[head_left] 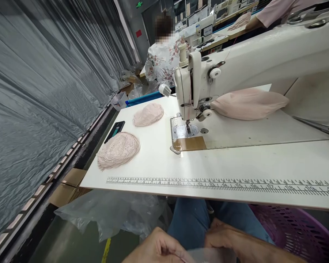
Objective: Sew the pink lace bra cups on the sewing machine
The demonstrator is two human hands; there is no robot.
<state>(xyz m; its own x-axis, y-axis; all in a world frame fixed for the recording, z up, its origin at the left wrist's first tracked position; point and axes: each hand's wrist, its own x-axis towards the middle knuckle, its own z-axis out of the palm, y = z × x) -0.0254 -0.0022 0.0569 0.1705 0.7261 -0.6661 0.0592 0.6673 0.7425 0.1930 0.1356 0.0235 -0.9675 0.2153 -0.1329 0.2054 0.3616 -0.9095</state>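
Note:
At the bottom edge, below the table, my left hand [160, 248] is closed, with thumb and fingers pinching a thin, pale, see-through sheet [208, 255]. Whether the sheet is plastic or fabric I cannot tell. My right hand [219, 233] rests over my lap, its fingers curled and mostly hidden; what they hold does not show. Above them stands a white sewing machine [189, 84], its presser foot [188, 128] over the metal needle plate. Two stacks of pale pink lace pieces, a near one [119, 150] and a farther one [148, 114], lie left of the machine.
A smooth pink cloth piece [249, 104] lies under the machine arm, with scissors [315, 126] to its right. A ruler strip [222, 185] runs along the table's front. A phone-like dark object [115, 130], purple basket [296, 230], clear plastic [112, 212] and seated co-worker [164, 54] surround this.

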